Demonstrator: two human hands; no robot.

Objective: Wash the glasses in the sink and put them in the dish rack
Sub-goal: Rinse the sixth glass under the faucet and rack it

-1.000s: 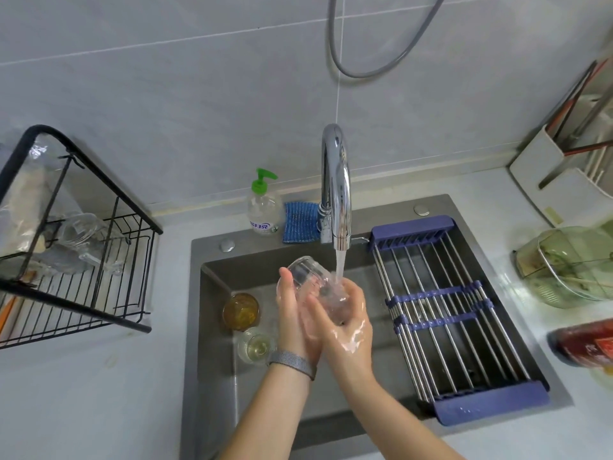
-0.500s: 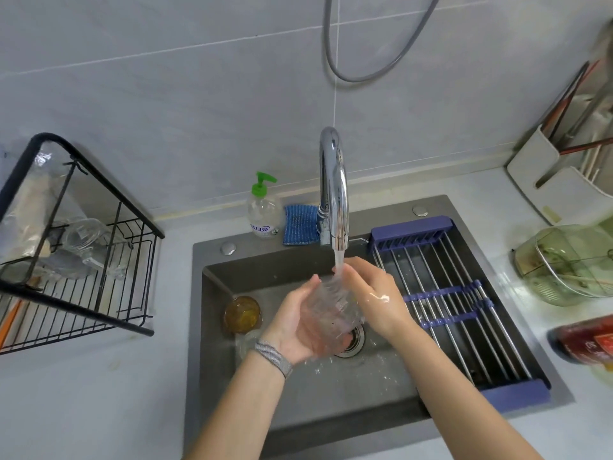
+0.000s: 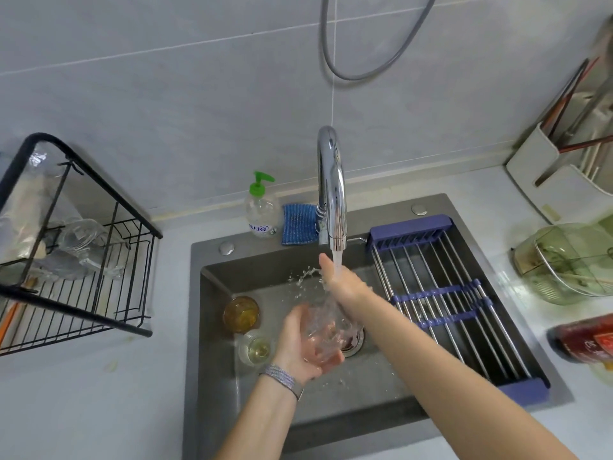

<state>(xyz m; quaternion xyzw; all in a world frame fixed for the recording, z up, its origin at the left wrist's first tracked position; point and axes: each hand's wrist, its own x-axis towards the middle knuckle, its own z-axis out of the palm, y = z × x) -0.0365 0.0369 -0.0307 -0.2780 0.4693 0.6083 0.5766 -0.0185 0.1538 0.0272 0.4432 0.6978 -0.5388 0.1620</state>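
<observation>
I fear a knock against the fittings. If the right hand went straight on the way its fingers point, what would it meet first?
Probably the faucet: the right hand points up toward its base and the blue sponge. Depth is unclear.

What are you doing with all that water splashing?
A person is washing glasses at the sink. The left hand holds a clear glass low over the drain, while the right hand is stretched out flat under the water running from the tap. Two more glasses wait in the sink: an amber glass and a smaller clear one. The black dish rack stands on the counter to the left, with some glassware already in it.
</observation>
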